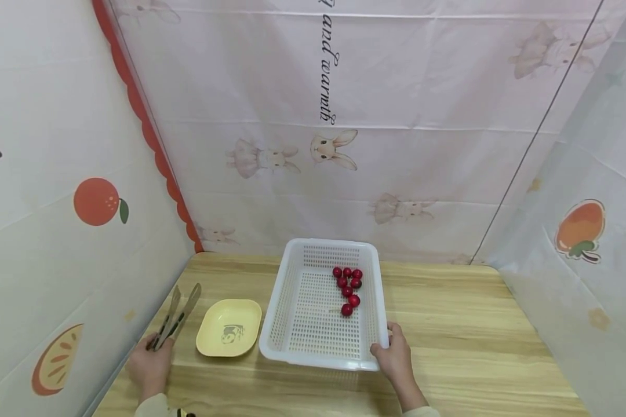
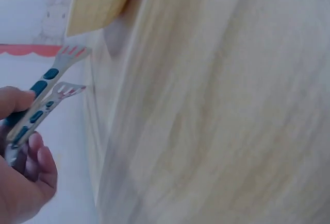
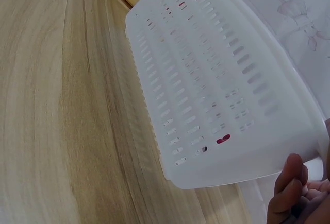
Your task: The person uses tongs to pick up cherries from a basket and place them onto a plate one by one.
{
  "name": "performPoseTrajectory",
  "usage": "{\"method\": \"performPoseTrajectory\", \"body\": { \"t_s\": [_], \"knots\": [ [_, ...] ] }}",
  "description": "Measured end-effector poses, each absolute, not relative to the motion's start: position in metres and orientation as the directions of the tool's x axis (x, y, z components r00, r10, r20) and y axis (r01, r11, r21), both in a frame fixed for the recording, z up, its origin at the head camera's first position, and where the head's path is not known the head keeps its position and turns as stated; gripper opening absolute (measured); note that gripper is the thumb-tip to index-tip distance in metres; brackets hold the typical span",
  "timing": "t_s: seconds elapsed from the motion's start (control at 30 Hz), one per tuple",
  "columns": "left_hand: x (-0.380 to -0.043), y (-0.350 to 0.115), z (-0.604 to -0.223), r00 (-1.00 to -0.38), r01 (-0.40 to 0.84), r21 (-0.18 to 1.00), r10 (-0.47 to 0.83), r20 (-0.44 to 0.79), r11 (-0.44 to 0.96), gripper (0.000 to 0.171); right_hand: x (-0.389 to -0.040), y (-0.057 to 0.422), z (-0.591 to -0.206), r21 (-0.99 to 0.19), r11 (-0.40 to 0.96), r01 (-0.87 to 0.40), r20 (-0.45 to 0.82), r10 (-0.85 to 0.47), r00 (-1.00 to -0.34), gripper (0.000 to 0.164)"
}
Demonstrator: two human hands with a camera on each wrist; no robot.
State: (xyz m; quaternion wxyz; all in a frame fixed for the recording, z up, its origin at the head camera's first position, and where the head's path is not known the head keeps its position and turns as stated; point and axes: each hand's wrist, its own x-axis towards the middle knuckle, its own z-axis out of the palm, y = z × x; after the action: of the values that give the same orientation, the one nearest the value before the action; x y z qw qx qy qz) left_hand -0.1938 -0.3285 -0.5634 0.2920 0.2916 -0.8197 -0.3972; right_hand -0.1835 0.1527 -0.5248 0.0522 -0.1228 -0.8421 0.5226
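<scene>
At the left, my left hand (image 1: 151, 362) holds a pair of tongs (image 1: 190, 301) with fork-like tips and dark green grips. The left wrist view shows the two arms of the tongs spread apart, with nothing between the tips. My right hand (image 1: 395, 353) grips the near right corner of a white plastic basket (image 1: 323, 363). Several dark red cherries (image 1: 347, 292) lie in the right half of that basket. Between the tongs and the basket sits a square yellow dish (image 1: 206, 341) with a panda print and nothing in it. Most of the right fingers are hidden under the basket's rim.
A wood-grain table (image 1: 464, 347) carries everything. A pale curtain (image 1: 422, 87) printed with rabbits hangs behind it. Fruit-patterned sheets enclose the left and right sides, the left one close beside my left hand.
</scene>
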Motion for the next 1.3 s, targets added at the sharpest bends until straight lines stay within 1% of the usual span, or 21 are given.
{"method": "performPoseTrajectory", "body": {
  "t_s": [0.13,0.23,0.37,0.47,0.53,0.67,0.83,1.0,1.3],
  "knots": [
    [-0.197,-0.327,-0.558,-0.625,-0.216,0.880,-0.753,0.208,0.423,0.043,-0.184,0.153,-0.525,-0.896,0.421,0.139,-0.030,0.255,-0.966,0.061],
    [-0.197,-0.326,-0.555,-0.628,-0.227,0.891,-0.758,0.175,0.393,0.047,-0.184,0.153,-0.526,-0.898,0.421,0.125,-0.020,0.244,-0.970,0.061],
    [-0.197,-0.326,-0.555,-0.642,-0.223,0.879,-0.742,0.194,0.422,0.043,-0.184,0.152,-0.527,-0.900,0.418,0.121,-0.021,0.236,-0.972,0.061],
    [-0.197,-0.325,-0.557,-0.634,-0.203,0.863,-0.734,0.244,0.463,0.036,-0.185,0.153,-0.527,-0.902,0.415,0.123,-0.026,0.232,-0.972,0.061],
    [-0.197,-0.325,-0.558,-0.631,-0.197,0.860,-0.732,0.256,0.471,0.036,-0.185,0.153,-0.527,-0.903,0.412,0.122,-0.026,0.231,-0.973,0.061],
    [-0.196,-0.326,-0.559,-0.646,-0.203,0.879,-0.733,0.212,0.432,0.039,-0.185,0.153,-0.528,-0.905,0.408,0.122,-0.028,0.229,-0.973,0.061],
    [-0.196,-0.324,-0.558,-0.654,-0.203,0.890,-0.733,0.187,0.408,0.042,-0.185,0.154,-0.528,-0.903,0.410,0.128,-0.034,0.230,-0.973,0.061],
    [-0.196,-0.318,-0.551,-0.680,-0.208,0.903,-0.719,0.143,0.376,0.046,-0.185,0.155,-0.529,-0.905,0.407,0.126,-0.031,0.233,-0.972,0.061],
    [-0.199,-0.302,-0.532,-0.707,-0.156,0.924,-0.693,0.143,0.350,0.047,-0.185,0.156,-0.528,-0.899,0.424,0.107,-0.015,0.216,-0.976,0.060]
  ]
}}
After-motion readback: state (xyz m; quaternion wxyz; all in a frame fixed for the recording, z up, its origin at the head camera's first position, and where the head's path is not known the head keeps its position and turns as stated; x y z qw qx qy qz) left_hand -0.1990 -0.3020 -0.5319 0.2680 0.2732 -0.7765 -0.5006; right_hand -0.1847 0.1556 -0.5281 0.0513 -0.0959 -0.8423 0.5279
